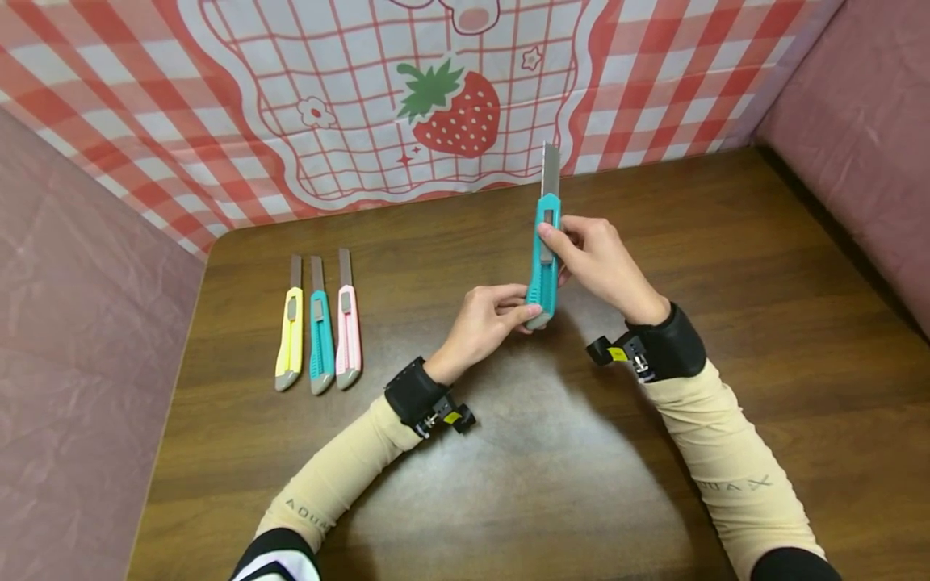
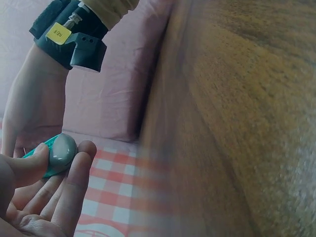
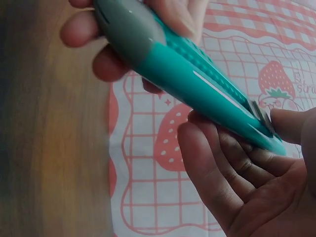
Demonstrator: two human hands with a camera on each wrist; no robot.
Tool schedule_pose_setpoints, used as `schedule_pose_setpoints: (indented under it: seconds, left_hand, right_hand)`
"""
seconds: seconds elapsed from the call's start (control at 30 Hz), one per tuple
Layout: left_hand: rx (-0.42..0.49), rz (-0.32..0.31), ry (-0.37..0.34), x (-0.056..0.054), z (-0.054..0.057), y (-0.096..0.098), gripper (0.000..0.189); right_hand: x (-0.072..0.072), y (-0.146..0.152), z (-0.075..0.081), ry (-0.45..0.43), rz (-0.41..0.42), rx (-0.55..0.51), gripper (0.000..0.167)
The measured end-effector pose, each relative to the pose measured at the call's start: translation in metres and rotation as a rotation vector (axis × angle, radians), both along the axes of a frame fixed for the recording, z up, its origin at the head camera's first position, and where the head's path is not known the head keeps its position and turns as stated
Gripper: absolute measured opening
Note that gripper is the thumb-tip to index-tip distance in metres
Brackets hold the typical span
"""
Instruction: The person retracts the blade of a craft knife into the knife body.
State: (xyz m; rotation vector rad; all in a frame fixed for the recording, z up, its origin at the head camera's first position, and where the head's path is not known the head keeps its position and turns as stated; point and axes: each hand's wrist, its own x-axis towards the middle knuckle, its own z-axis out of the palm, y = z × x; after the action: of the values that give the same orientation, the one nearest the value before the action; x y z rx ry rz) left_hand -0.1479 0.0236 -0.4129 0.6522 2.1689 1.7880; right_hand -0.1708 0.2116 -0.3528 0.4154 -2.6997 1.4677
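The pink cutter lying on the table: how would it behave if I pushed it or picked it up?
The pink cutter would probably slide rather than roll, since its long body lies flat. It should feel light and stiff, its handle looking like plastic. Its extended blade looks thin, so might snap if bent.

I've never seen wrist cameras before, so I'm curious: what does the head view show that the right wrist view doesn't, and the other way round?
Only the head view: the yellow cutter, second teal cutter and pink cutter lying side by side, and the extended blade of the held teal cutter.

Only the right wrist view: the palm side of the right hand, and some printed lettering on the cloth.

Both: the held teal cutter in the right hand and left hand, the wooden table, and the strawberry-print cloth.
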Motion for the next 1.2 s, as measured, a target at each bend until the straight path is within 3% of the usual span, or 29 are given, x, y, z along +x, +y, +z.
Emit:
schedule_pose_setpoints:
  seconds: [0.47, 0.7, 1.2]
  left_hand:
    - [0.025, -0.002, -0.027, -0.0009, 0.0001, 0.0018, 0.025]
    - [0.035, 0.012, -0.063, 0.0007, 0.0020, 0.0032, 0.023]
    - [0.057, 0.012, -0.111, 0.0052, 0.0020, 0.0043, 0.021]
  right_hand:
    - [-0.0017, -0.0049, -0.0044, -0.013, -0.086, 0.002, 0.045]
    - [-0.0024, -0.0071, -0.0040, 0.063, -0.119, 0.023, 0.040]
    - [-0.0003, -0.0080, -0.0052, 0.091, -0.082, 0.048, 0.031]
